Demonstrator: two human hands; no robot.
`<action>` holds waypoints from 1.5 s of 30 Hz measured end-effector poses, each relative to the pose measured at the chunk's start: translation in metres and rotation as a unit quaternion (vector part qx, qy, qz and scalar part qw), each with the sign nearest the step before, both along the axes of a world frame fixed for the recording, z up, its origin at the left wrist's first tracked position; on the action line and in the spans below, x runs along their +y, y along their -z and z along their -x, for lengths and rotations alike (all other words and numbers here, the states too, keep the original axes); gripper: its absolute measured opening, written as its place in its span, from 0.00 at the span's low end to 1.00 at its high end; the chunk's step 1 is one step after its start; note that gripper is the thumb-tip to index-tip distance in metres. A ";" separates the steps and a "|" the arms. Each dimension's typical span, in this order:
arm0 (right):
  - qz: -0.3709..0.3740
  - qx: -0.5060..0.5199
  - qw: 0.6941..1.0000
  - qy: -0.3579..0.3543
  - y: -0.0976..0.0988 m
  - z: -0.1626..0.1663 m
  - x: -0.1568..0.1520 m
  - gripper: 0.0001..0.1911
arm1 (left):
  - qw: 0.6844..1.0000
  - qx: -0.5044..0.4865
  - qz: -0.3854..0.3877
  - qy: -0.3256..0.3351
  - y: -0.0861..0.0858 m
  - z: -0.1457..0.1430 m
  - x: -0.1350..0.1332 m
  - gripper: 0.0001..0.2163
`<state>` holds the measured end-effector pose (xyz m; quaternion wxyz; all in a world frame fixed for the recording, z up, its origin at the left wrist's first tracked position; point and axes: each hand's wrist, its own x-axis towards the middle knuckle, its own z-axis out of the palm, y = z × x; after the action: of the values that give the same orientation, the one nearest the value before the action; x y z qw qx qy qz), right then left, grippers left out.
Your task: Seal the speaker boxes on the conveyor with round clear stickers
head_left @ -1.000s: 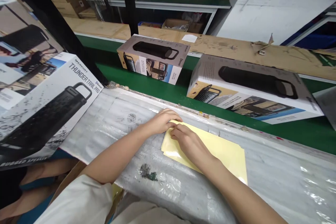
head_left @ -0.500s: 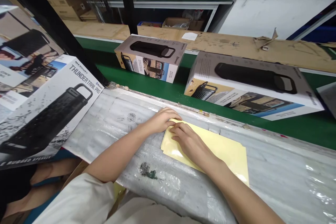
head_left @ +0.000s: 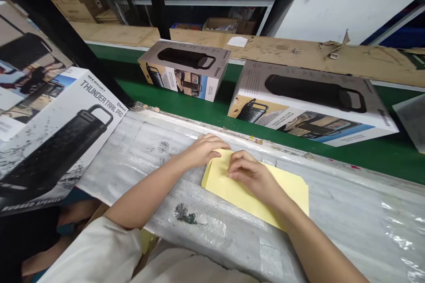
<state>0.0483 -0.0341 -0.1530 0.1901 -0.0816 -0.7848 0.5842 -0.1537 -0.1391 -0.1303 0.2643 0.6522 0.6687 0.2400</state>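
Note:
A small stack of yellow sheets (head_left: pixel 219 181) lies on the plastic-covered bench, its left edges slightly fanned. My left hand (head_left: pixel 206 150) grips the far left corner of the stack, thumb on top and fingers along the far edge. Over the middle of the sheets is my right hand (head_left: pixel 250 171), its fingers curled and thumb and fingertips pinched together. Whatever may be between those fingertips is too small to make out.
A large speaker box (head_left: pixel 66 137) stands close at the left. Beyond the bench edge, a boxed speaker (head_left: pixel 186 68) and another speaker box (head_left: pixel 308 101) rest on a green conveyor belt (head_left: pixel 212 112). Part of a person's legs (head_left: pixel 43 247) shows at lower left.
My right hand has moved right, away from the left hand and the sheets' corner, with its fingers now pinched. The left hand stays at the corner. The view has shifted slightly.

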 end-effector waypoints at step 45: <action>-0.337 0.019 0.940 0.048 0.013 -0.012 -0.019 0.45 | 0.995 -0.032 0.021 -0.087 -0.005 0.001 0.008 0.14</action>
<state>0.0604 -0.0532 -0.1664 0.2490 -0.0391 -0.9271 0.2774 -0.1546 -0.1310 -0.1250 0.2774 0.5777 0.7190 0.2688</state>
